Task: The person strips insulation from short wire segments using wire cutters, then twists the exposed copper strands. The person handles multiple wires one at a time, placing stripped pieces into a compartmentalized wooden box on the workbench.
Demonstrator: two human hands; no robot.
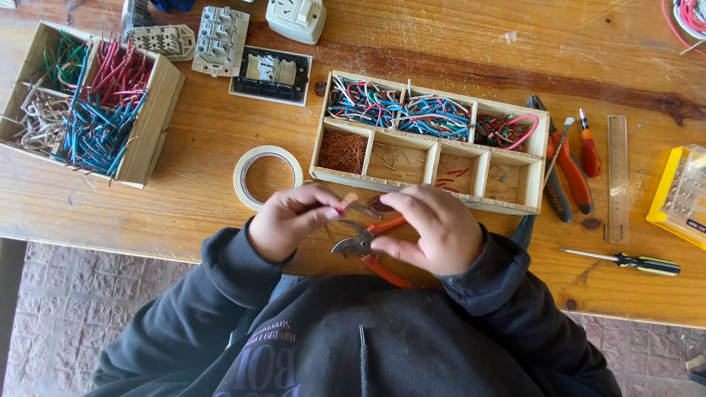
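My left hand [293,218] pinches a short piece of wire [348,200] with a bare copper-coloured end, held just above the table's near edge. My right hand [434,228] grips orange-handled pliers [371,248], whose grey jaws point left toward the wire, close under it. Both hands sit in front of a wooden compartment tray [432,178] that holds coloured wire pieces, copper strands and small red offcuts.
A tape roll [266,176] lies left of the hands. A wooden box of coloured wires [151,129] stands at far left. Switch and socket parts [272,73] lie at the back. Pliers, screwdrivers [625,259], a ruler [618,180] and a yellow case [680,195] lie at right.
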